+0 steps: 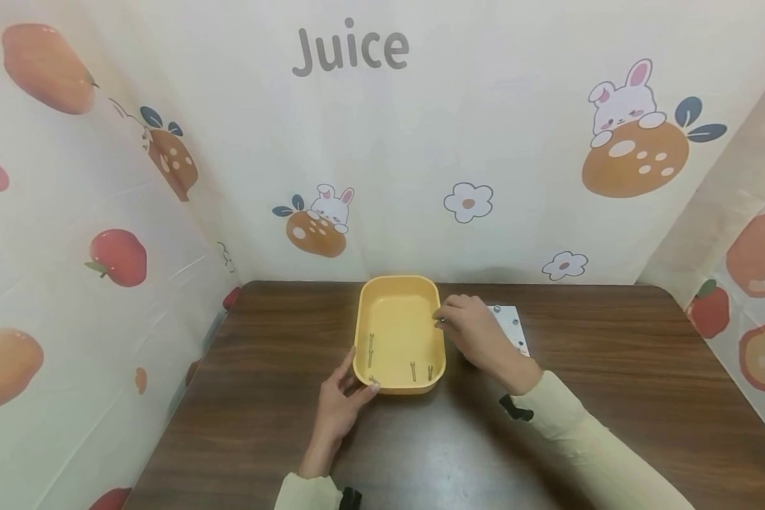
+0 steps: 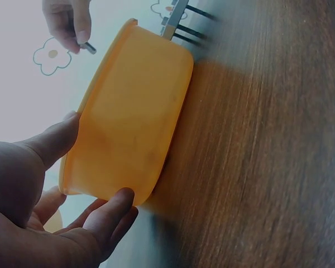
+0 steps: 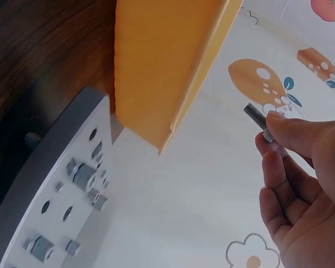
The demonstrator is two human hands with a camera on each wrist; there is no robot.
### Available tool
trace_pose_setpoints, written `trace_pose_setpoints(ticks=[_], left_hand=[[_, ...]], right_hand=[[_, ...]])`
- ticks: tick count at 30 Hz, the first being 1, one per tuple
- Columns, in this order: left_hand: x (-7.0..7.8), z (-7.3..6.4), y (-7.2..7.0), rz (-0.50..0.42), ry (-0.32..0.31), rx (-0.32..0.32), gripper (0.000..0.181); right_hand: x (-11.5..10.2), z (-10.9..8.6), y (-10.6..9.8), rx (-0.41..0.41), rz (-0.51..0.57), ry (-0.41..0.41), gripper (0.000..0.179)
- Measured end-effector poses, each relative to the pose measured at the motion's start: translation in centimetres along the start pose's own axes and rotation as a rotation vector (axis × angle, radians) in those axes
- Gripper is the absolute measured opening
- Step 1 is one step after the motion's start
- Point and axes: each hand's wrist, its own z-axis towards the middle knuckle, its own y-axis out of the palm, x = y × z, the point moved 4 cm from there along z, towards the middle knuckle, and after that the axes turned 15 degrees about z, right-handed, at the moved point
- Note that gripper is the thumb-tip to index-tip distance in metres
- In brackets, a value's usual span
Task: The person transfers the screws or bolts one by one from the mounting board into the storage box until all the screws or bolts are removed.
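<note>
A yellow plastic bin stands on the table, with several loose bolts lying in it. My left hand holds its near left corner, the thumb at the rim and the fingers against the outer side, as the left wrist view shows. Above the bin's right rim, my right hand pinches a short threaded bolt between thumb and forefinger. Partly hidden behind that hand is a pale plate. In the right wrist view the plate carries several bolts with heads up and has bare holes too; shanks stick out underneath.
The brown wooden table extends around the bin and plate. A printed curtain hangs close behind its far edge, and more of it hangs at both sides.
</note>
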Motion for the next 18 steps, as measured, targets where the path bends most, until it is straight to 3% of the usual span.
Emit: trace_pose_setpoints(ticks=[18], left_hand=[[0.0,-0.1,0.0,-0.008,0.005,0.0,0.087]], right_hand=[[-0.9,1.8,1.9,-0.094,-0.036,0.034,0.017]])
